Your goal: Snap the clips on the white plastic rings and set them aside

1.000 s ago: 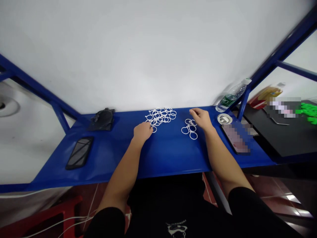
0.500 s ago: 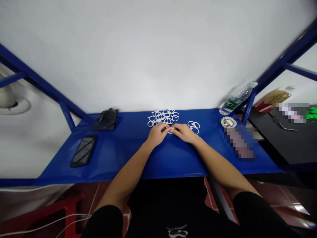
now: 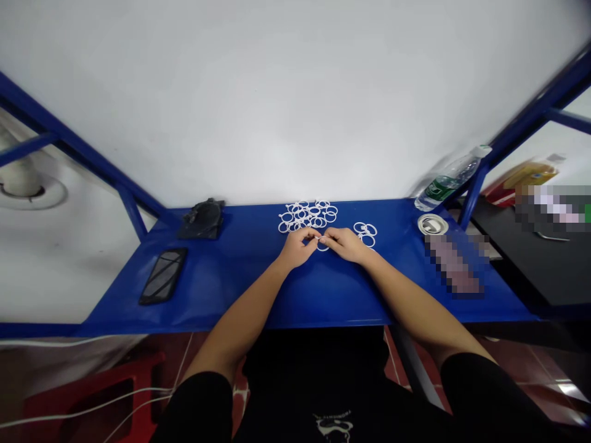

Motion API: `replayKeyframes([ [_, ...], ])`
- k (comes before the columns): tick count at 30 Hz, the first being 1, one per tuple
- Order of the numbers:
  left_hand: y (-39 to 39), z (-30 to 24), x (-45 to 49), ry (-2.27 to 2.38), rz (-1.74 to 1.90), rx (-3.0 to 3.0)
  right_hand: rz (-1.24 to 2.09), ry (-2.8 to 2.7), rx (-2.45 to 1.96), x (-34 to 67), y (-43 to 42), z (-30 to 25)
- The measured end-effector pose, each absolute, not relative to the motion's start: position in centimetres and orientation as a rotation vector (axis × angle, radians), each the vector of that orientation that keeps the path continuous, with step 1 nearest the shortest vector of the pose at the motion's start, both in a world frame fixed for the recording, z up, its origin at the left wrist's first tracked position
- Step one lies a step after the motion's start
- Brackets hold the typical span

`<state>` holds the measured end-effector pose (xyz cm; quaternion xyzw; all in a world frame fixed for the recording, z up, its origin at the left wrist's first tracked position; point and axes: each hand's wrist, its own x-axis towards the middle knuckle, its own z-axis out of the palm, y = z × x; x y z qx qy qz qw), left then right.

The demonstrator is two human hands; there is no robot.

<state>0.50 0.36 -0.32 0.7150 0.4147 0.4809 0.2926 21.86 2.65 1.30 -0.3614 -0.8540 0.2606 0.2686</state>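
One white ring point(image 3: 323, 250), seemingly pinched by left hand point(image 3: 298, 247) and right hand point(image 3: 346, 243).

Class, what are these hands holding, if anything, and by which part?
A white ring, pinched at its far edge by the left hand and right hand.

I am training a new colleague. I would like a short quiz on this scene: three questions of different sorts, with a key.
1. Open question: what do the person's left hand and right hand hold together at their fingertips?
2. True or false: the black rectangular phone lies on the left part of the blue table.
3. Multiple choice: where is the larger pile of thin white rings?
A) Between the crumpled black bag and the smaller group of white rings
B) To the right of the clear plastic bottle
C) On top of the phone

Key: 1. A thin white ring. 2. True. 3. A.
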Motion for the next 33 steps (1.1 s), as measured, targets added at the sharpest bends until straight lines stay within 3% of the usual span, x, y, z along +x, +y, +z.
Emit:
replayKeyframes([
  [15, 0.7, -0.9, 0.1, 1.218, 1.34, 2.106, 0.898, -2.262, -0.906, 21.8, 2.7, 1.4],
  [18, 1.1, -0.8, -0.5, 1.349, 1.399, 2.212, 0.861, -2.063, -1.098, 24.2, 3.9, 2.5],
  [24, 2.5, -1.4, -2.5, 1.655, 1.167, 2.306, 0.268, -1.769, -1.814, 31.5, 6.7, 3.8],
  [30, 2.4, -1.5, -2.8, 1.998, 0.826, 2.242, 0.53, -2.004, -2.055, 33.7, 7.2, 4.1],
  [33, 2.3, -1.3, -2.9, 1.999, 0.768, 2.24, 0.47, -1.943, -2.029, 33.4, 7.1, 4.2],
])
